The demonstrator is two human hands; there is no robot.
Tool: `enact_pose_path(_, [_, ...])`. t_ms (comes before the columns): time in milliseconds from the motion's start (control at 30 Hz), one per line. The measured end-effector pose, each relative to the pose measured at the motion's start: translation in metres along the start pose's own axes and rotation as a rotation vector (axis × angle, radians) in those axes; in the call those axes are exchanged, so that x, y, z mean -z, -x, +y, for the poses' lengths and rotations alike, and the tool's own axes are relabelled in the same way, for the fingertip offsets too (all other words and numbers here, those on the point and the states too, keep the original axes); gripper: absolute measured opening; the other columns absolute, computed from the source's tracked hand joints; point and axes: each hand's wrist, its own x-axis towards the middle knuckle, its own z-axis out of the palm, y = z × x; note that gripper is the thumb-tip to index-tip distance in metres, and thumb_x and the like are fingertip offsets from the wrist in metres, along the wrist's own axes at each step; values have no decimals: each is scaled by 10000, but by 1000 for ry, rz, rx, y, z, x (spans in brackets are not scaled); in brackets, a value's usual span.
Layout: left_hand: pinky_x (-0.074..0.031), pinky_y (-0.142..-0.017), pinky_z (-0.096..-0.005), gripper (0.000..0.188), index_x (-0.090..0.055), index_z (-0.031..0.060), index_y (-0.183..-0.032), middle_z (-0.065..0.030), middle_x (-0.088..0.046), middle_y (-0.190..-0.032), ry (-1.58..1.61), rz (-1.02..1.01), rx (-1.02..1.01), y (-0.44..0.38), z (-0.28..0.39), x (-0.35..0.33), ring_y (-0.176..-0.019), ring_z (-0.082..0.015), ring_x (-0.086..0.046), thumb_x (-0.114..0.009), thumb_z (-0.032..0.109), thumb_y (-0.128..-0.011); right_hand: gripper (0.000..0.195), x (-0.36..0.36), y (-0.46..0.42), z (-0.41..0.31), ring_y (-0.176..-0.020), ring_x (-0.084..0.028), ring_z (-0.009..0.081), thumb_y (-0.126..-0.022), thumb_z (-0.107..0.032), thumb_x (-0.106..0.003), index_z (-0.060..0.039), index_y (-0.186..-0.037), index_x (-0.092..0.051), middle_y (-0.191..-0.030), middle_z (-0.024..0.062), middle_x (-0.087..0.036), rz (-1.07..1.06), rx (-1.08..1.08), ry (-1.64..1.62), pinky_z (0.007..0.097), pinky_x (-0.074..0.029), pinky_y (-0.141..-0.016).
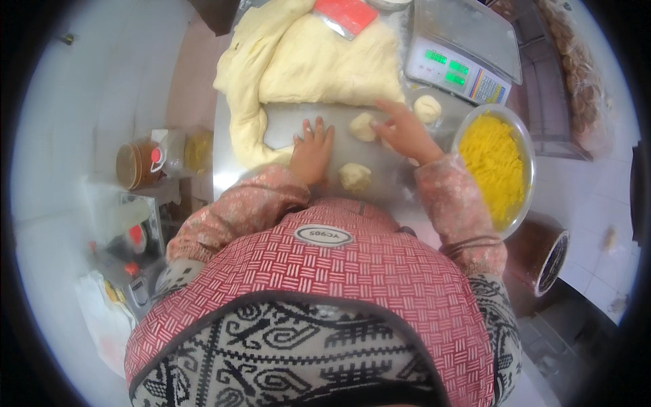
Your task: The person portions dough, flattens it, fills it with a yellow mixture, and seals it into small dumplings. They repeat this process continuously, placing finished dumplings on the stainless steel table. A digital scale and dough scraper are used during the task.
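My left hand [311, 151] lies with spread fingers on the metal tabletop [285, 122], beside the end of a long dough strip [247, 122]. My right hand [407, 131] is over the table, its thumb and index finger apart. The thumb tip is at the edge of a small dough piece [362, 127]; whether it presses on it I cannot tell. Nearer to me rests another dough piece [355, 177], and a third dough ball [427, 108] sits beyond my right hand. Bits of dough show partly under that hand. A large slab of dough [330, 66] spreads across the far side.
A red-handled dough scraper [347, 15] lies on the slab. Behind at right stands a digital scale [457, 66] with lit displays. A metal bowl [530, 168] of yellow crumbly filling [491, 163] is right of my arm. Jugs and a brown tub [133, 165] stand at left.
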Motion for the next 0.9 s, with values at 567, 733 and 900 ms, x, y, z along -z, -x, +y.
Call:
enact_pose_path(567, [-295,-1003,-625,991,-328,98,-1379,-143,-429,-1369,169,86,12,20,-38,-18,-1310,-336,-352,-833,408,-586,355,-79,93,13,-947,-534,359,-686,-214,-709,-77,-997,-603,-1013,157,-588,156,145,421,459,-430,-825])
enact_pose_path(733, [-290,-1056,-482,961,-312,24,-1389,-196,-429,-1358,544,515,110,52,-90,15,-1287,-373,-365,-812,335,-629,488,-39,89,-23,-1048,-514,365,-730,-292,-723,-64,-1132,-567,-1115,170,-565,156,231,408,444,-417,-902])
enact_pose_path(900, [-301,-1062,-420,985,-260,-23,-1407,-244,-388,-1377,402,867,423,43,-131,26,-1283,-387,-363,-803,202,-617,690,-108,46,-44,-1142,-485,372,-692,-290,-761,5,-1243,-470,-1192,213,-534,12,615,361,445,-375,-990])
